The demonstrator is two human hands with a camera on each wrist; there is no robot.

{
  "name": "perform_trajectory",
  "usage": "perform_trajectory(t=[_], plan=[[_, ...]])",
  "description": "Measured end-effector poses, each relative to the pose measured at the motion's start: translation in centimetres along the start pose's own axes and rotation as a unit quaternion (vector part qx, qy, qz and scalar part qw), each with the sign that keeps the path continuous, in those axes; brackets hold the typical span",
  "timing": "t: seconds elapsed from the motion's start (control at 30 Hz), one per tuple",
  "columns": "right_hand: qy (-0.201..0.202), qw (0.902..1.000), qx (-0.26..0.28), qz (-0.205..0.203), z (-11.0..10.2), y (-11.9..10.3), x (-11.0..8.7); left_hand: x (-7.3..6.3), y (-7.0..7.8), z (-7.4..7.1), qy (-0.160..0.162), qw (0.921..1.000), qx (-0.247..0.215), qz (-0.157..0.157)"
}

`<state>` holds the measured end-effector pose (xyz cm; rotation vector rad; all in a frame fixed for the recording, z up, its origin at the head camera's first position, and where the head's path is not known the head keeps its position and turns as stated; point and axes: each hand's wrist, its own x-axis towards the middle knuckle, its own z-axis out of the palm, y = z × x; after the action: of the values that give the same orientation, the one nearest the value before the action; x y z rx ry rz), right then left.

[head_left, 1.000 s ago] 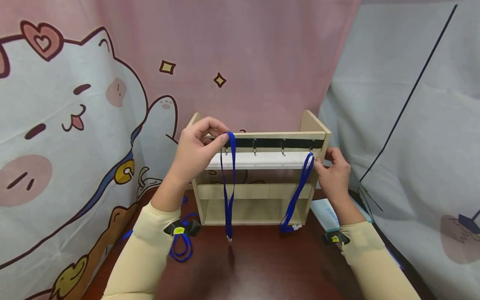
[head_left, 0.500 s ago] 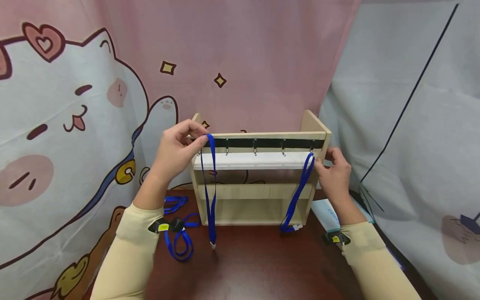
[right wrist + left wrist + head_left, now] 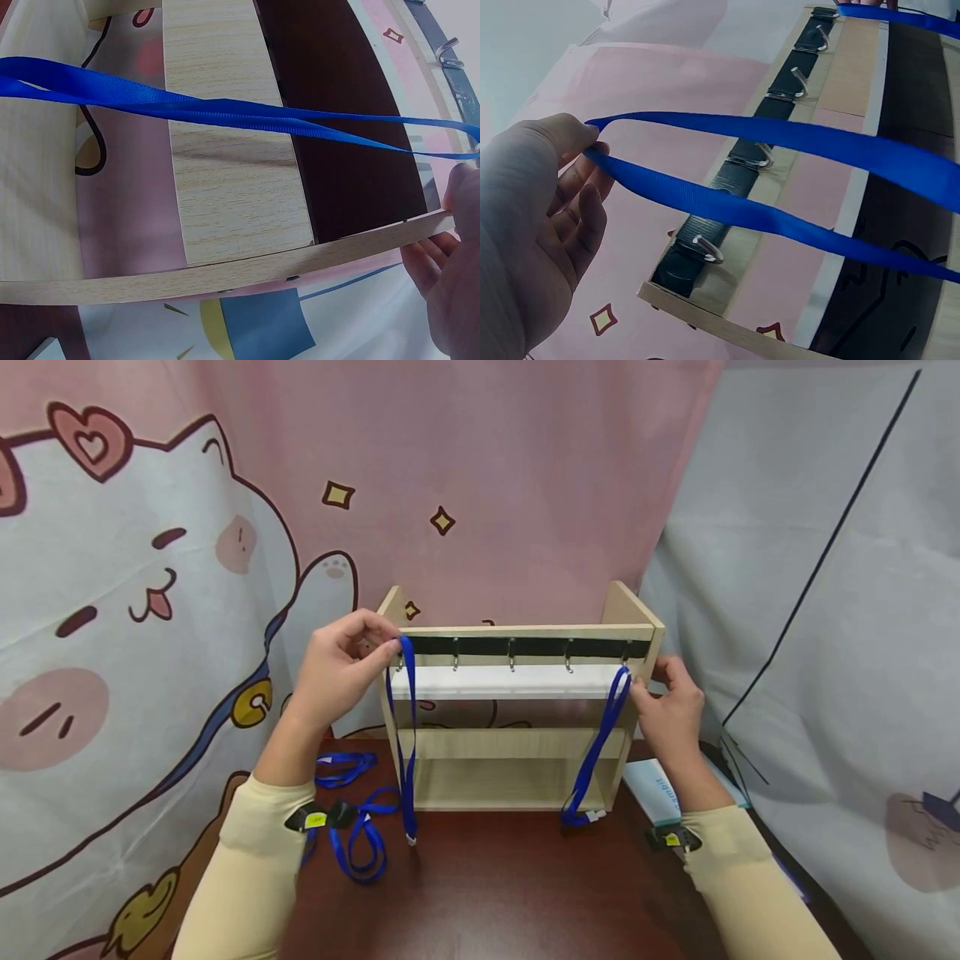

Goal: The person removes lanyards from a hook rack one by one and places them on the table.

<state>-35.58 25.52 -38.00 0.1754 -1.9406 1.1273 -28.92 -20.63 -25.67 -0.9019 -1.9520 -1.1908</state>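
In the head view, my left hand (image 3: 333, 672) pinches the top of a blue lanyard (image 3: 407, 743) between thumb and fingers. The lanyard hangs in a long loop, its metal clip at the bottom, before the left end of a small wooden rack (image 3: 517, 743). The left wrist view shows the held loop beside the leftmost hook (image 3: 707, 250), apart from it. My right hand (image 3: 670, 706) grips the rack's right side panel (image 3: 225, 274), thumb in front and fingers behind. Near that thumb, another blue lanyard (image 3: 596, 747) hangs from the rightmost hook.
Several metal hooks line a black strip (image 3: 540, 647) along the rack's upper front. More blue lanyards (image 3: 360, 852) lie coiled on the dark table (image 3: 517, 885) at left. A light-blue box (image 3: 651, 789) sits right of the rack. Printed curtains (image 3: 525, 485) stand behind and beside.
My left hand has moved left and slightly down with the lanyard, from near the second hook to the leftmost one. The right hand stays on the side panel.
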Motion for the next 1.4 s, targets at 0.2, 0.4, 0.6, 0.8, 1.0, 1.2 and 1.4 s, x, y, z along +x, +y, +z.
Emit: perform_trajectory(t=[0.2,0.4,0.6,0.8,1.0,1.2,1.4], plan=[[-0.001,1.0000,-0.001,-0.001,0.1,0.2,0.0,-0.6,-0.6,0.4,-0.014,0.9999,-0.006,-0.003],[0.000,1.0000,-0.001,-0.002,0.1,0.1,0.0,-1.4,-0.8,0.9,-0.029,0.9993,0.000,-0.023],[0.002,1.0000,0.000,0.002,0.0,-0.1,0.0,-2.0,-1.3,1.4,-0.049,0.9977,0.012,-0.044],[0.001,1.0000,-0.003,0.005,0.1,-0.1,-0.1,-3.3,-2.1,1.9,-0.080,0.9948,0.028,-0.055],[0.001,1.0000,-0.003,0.003,0.1,0.0,-0.1,-5.1,-3.0,2.3,-0.103,0.9908,0.030,-0.083],[-0.001,1.0000,-0.001,-0.001,0.2,0.1,-0.1,-6.7,-4.0,2.7,-0.116,0.9863,0.040,-0.111],[0.001,1.0000,0.003,0.000,0.2,0.0,0.0,-8.3,-5.1,3.1,-0.135,0.9828,0.043,-0.118]])
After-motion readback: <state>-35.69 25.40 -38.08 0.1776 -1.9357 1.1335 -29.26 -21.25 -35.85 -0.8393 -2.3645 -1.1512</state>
